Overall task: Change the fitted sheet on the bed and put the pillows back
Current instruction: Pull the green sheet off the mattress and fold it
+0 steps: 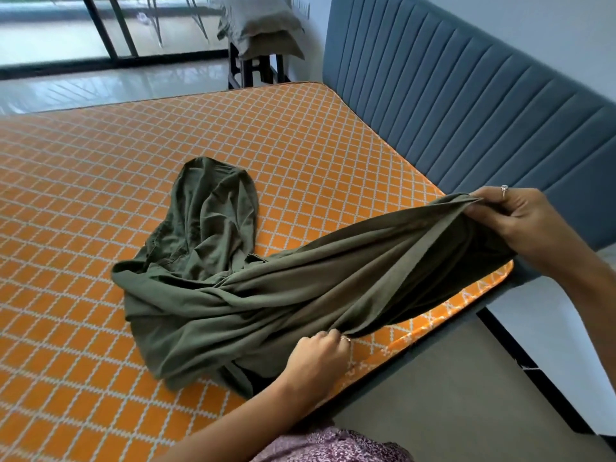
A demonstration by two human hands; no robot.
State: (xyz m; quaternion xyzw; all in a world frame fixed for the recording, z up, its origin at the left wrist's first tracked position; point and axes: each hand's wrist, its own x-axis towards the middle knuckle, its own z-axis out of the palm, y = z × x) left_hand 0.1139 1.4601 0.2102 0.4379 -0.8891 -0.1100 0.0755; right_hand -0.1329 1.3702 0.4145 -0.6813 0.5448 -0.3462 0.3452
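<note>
An olive-green fitted sheet (253, 285) lies bunched on the bare orange mattress (83, 201) with its white lattice pattern. My right hand (520, 221) grips one edge of the sheet, lifted above the mattress's near right corner by the headboard. My left hand (320, 358) pinches a lower fold of the same sheet near the mattress's near edge. The cloth stretches taut between both hands. Two olive pillows (263, 28) are stacked on a dark stand beyond the far corner of the bed.
A blue-grey padded headboard (466, 105) runs along the right side. The dark stand (253, 70) is at the far corner. Glossy pale floor and glass doors with dark frames (100, 31) lie beyond the bed. Grey floor (450, 395) is beside me.
</note>
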